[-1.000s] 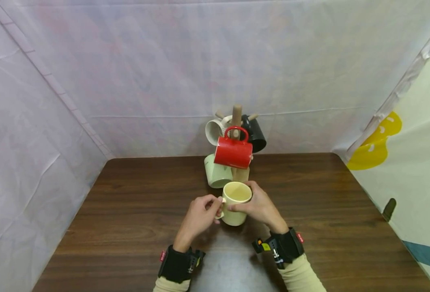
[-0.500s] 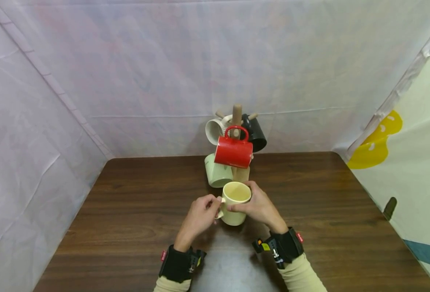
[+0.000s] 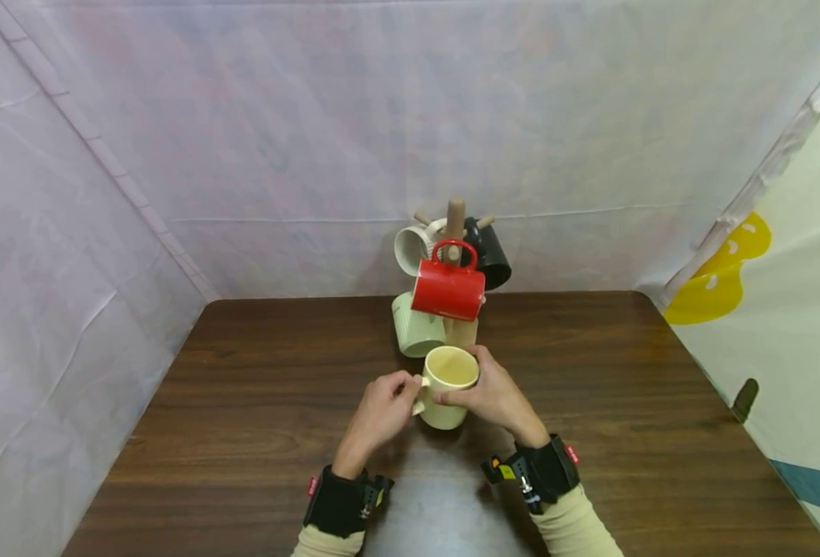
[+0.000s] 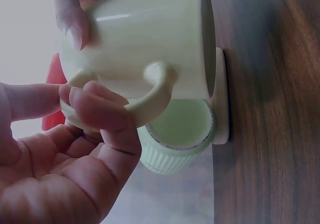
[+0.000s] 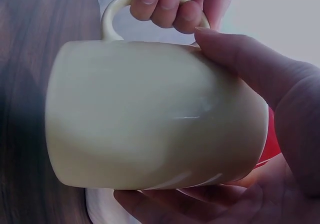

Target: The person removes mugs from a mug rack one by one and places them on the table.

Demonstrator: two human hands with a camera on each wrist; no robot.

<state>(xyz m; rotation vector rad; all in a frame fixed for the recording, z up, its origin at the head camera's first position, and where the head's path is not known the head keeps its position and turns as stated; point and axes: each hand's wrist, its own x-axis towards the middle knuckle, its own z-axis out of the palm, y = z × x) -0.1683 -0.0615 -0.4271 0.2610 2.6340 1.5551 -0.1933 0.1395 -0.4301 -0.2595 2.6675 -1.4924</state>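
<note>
Your left hand (image 3: 380, 406) pinches the handle (image 4: 152, 107) of the pale yellow mug (image 5: 155, 115), and your right hand (image 3: 500, 396) is curled round its body. You have the mug mouth up, just in front of the wooden rack (image 3: 456, 210) near the middle of the desk's (image 3: 278, 371) far edge. On the rack hangs the red mug (image 3: 449, 290), higher than the green mug (image 3: 417, 330).

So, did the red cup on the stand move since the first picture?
No. In the head view, the red cup hangs in the same place against the wooden post, with the same tilt.
</note>
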